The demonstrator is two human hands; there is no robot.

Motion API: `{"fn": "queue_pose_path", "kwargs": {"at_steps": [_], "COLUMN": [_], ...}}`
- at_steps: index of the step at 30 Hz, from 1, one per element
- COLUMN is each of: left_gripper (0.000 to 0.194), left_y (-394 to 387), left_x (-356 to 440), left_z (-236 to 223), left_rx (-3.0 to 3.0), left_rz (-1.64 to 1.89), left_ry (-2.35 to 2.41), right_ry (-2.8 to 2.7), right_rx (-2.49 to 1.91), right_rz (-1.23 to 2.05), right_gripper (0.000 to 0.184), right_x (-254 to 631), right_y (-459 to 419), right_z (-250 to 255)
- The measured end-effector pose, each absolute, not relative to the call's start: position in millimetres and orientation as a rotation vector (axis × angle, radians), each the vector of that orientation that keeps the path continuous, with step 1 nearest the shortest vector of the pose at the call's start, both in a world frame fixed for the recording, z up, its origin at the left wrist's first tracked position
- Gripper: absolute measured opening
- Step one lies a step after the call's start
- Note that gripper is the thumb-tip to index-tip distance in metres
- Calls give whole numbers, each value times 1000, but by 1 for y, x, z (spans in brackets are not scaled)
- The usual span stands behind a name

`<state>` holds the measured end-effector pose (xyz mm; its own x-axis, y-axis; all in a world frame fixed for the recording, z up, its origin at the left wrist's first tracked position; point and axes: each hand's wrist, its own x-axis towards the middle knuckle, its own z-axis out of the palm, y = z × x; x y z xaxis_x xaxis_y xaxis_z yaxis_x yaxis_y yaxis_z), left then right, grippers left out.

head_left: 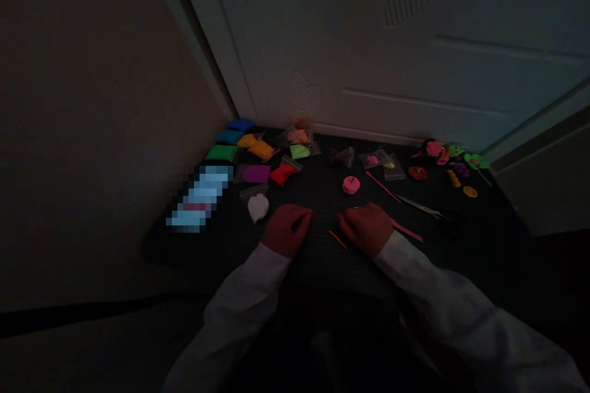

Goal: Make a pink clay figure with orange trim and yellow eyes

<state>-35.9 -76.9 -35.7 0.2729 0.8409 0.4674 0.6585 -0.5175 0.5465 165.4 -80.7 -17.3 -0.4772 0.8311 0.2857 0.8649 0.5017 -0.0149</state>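
Observation:
My left hand (286, 230) rests low over the dark table, fingers curled and fingertips pressed together. Anything in that pinch is too small or dark to make out. Across a short gap, my right hand (367, 230) is also closed, its fingers bent inward, and what it may hold is hidden. Between the two lies a thin orange clay strip (338, 239), nearer the right hand. A round pink clay piece (351, 185) sits just beyond them. Beside the right wrist is a flat pink strip (408, 230). A white clay lump (258, 207) lies left of my left hand.
Scissors (424, 207) and a thin pink stick (383, 186) lie to the right. Bagged clay, including a purple pack (256, 174) and a red pack (283, 174), lines the back left. Clay flowers (434, 148) stand back right. A blurred bright screen (203, 196) is at left.

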Motion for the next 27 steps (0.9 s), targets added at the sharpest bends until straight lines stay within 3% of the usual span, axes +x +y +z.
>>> {"fn": "queue_pose_path", "kwargs": {"at_steps": [12, 27], "left_gripper": [15, 15], "left_y": [-78, -79], "left_x": [-39, -39], "left_z": [-32, -30], "left_rx": [2168, 2171], "left_rz": [1208, 1195], "left_ry": [1482, 1489], "right_ry": [-2678, -2604], "right_rx": [-1269, -1366], "right_rz": [-214, -225], "right_gripper": [26, 31], "right_x": [132, 135], "right_y": [-83, -78], "right_z": [-21, -21]}}
